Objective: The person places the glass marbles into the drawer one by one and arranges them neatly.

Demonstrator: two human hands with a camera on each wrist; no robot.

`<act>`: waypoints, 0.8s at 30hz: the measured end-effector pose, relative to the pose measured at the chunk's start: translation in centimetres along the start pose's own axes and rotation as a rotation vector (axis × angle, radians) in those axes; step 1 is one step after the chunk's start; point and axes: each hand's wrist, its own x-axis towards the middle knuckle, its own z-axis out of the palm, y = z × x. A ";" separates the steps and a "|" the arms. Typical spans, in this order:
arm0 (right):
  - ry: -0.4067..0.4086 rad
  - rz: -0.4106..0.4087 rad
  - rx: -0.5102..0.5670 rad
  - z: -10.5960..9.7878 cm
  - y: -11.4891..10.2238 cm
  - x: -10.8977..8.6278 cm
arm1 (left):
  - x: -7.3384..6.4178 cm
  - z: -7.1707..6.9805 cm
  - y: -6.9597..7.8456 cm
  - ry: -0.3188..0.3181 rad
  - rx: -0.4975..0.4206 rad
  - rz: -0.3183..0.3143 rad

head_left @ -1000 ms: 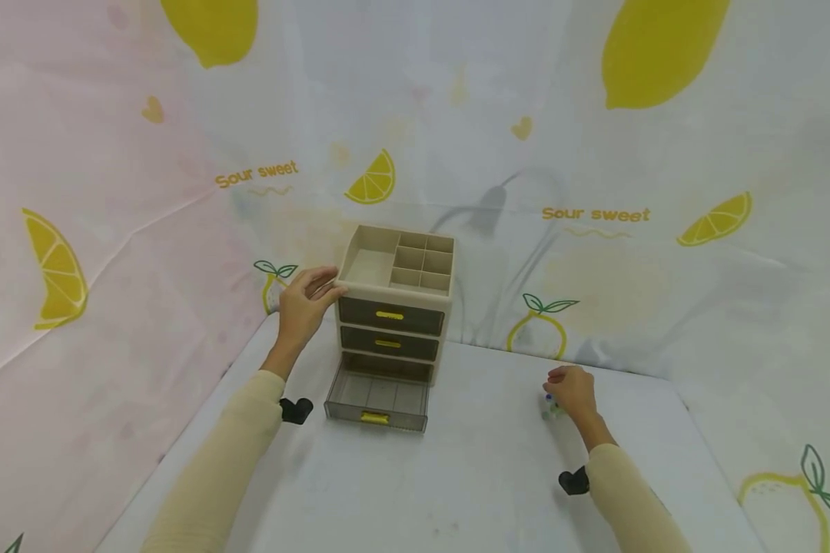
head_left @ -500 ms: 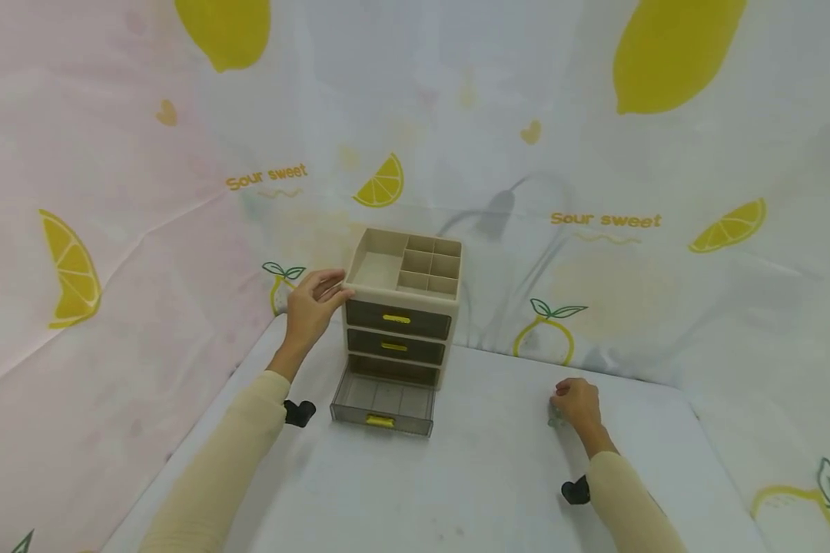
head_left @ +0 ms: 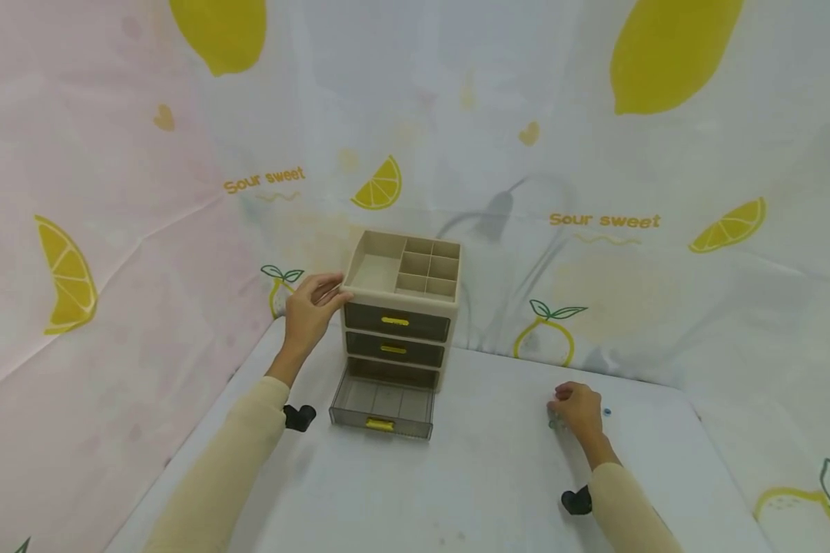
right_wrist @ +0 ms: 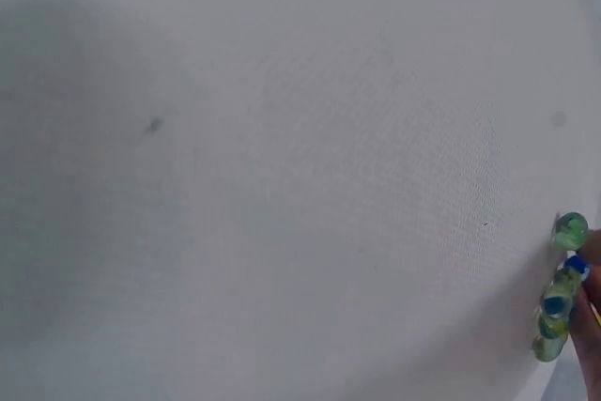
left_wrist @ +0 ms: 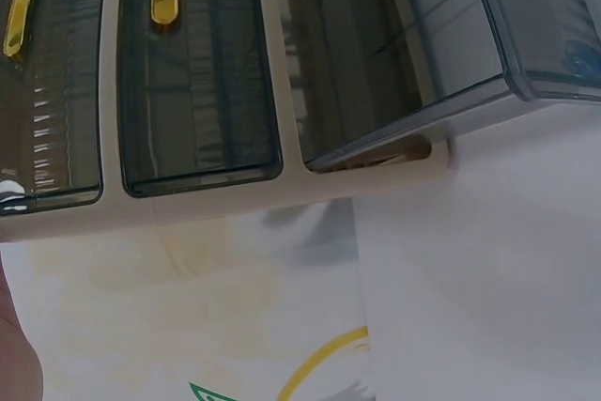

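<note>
A beige desktop drawer organizer (head_left: 401, 301) stands on the white table, its bottom drawer (head_left: 382, 399) pulled out with nothing visible inside. My left hand (head_left: 311, 311) grips the organizer's upper left corner, thumb at the front and fingers along the side. Further right, the curled fingers of my right hand (head_left: 579, 411) are at a small cluster of green and blue glass marbles (right_wrist: 554, 307), partly hidden by the hand. In the right wrist view the fingertips touch the marbles. One small blue marble (head_left: 606, 412) lies apart, just right of that hand.
Two upper drawers (head_left: 396, 321) with yellow handles are closed. The organizer's top has one large compartment (head_left: 376, 269) and several small ones. A lemon-print cloth (head_left: 470, 153) hangs behind the table (head_left: 484, 461). The pulled-out drawer juts toward the front.
The right hand has moved slightly down and toward the marbles. A blue marble now shows on its right side. The left hand keeps its grip on the organizer; the view shifted slightly.
</note>
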 end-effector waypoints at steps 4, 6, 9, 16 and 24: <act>0.004 0.005 0.015 0.0 -0.1 0.1 | 0.1 0.0 0.1 0.002 0.008 0.023; 0.007 0.004 0.018 0.0 -0.1 0.1 | 0.1 0.0 0.2 -0.001 0.012 0.025; 0.014 0.006 0.016 0.1 -0.2 0.0 | 0.0 0.0 0.1 -0.005 0.002 0.013; 0.035 -0.009 0.004 0.2 0.0 0.0 | 0.3 -0.2 -1.7 0.006 -0.013 0.000; 0.021 0.003 0.005 0.2 0.3 -0.1 | 0.4 -0.2 -3.1 0.017 -0.004 -0.008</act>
